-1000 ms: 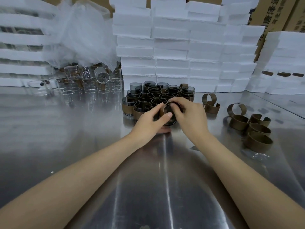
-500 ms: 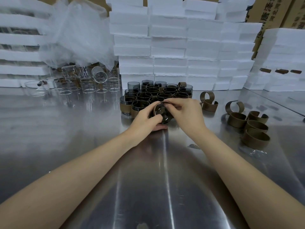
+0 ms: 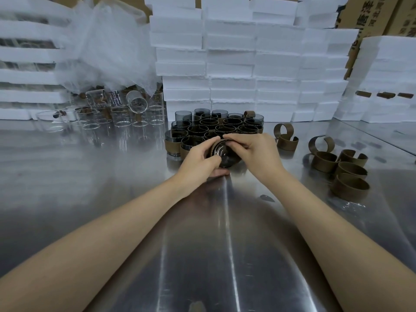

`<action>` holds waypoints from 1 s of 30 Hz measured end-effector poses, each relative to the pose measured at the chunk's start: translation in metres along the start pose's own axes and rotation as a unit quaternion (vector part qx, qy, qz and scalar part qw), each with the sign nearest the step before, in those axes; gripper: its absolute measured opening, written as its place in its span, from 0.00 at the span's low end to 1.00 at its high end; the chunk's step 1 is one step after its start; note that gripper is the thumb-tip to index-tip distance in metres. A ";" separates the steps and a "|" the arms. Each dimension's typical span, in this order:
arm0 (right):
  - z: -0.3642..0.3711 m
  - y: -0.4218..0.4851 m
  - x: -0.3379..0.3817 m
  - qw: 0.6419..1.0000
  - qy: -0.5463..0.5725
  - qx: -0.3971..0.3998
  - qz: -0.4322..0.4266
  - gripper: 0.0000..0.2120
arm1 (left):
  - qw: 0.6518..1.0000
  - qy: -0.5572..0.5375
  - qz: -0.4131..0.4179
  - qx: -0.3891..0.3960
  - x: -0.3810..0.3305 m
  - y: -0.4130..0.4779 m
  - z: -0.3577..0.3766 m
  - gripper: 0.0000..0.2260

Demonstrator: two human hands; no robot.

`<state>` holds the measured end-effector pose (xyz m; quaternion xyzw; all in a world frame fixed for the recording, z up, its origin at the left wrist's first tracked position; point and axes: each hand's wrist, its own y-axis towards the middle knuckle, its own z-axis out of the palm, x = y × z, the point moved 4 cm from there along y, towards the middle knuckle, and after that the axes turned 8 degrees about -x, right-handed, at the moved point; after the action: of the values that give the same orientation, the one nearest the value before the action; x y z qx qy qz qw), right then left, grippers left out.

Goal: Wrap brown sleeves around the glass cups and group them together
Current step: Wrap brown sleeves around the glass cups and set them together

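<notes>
Item: glass cup (image 3: 221,154), dark tinted, held just above the table between both hands and tipped so its mouth faces the camera (base away from the viewer).

Fitting: brown sleeve (image 3: 222,140), partly round the cup's wall. Only a strip shows at the top edge, and whether its ends meet cannot be told.

Grip, left hand (image 3: 200,157): fingers curled round the cup's left side, thumb across the front, closed on the glass.

Grip, right hand (image 3: 254,152): fingertips pinch the sleeve at the cup's upper right edge, closed narrow.

Directly beyond the grip: group of sleeved cups (image 3: 216,128), dark glass, upright and packed touching in rows. The nearest ones stand just behind the left hand's fingers.

Right of the grip, near: two open sleeves (image 3: 286,138), curled in a C shape, one leaning on the other.

Further right of the grip: pile of loose sleeves (image 3: 346,170), several overlapping (some on edge, some flat).

Left of and beyond the grip, well apart: clear glass beakers (image 3: 121,113), mostly upright, one tipped on its side.

Under the grip: metal table (image 3: 225,244), polished and reflective.

Behind everything: stacked white foam boxes (image 3: 247,64), with crumpled plastic wrap (image 3: 108,48) to the left and cardboard cartons (image 3: 371,14) at the upper right.
</notes>
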<state>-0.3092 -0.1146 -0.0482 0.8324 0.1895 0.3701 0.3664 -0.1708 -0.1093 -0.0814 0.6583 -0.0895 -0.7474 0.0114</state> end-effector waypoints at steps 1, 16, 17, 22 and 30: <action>-0.001 0.000 -0.001 1.000 0.006 0.000 -0.005 0.10 | 1.000 -0.006 0.002 0.000 0.000 0.000 0.000 0.27; 0.000 -0.001 0.005 0.987 -0.027 0.027 -0.156 0.12 | 0.999 -0.031 0.001 -0.018 0.003 0.005 -0.007 0.27; 0.000 -0.002 0.007 0.987 -0.026 0.025 -0.158 0.12 | 1.000 -0.029 0.000 -0.011 0.003 0.004 -0.008 0.27; 0.002 -0.002 0.005 0.993 -0.019 0.025 -0.116 0.11 | 1.000 -0.018 0.009 0.007 0.003 0.004 -0.011 0.25; 0.009 -0.006 -0.014 0.972 0.181 0.094 0.118 0.12 | 0.998 -0.020 0.061 0.005 -0.001 0.000 -0.013 0.23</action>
<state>-0.3119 -0.1228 -0.0636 0.7988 0.1868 0.5359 0.1998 -0.1582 -0.1107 -0.0823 0.6364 -0.1334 -0.7579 0.0520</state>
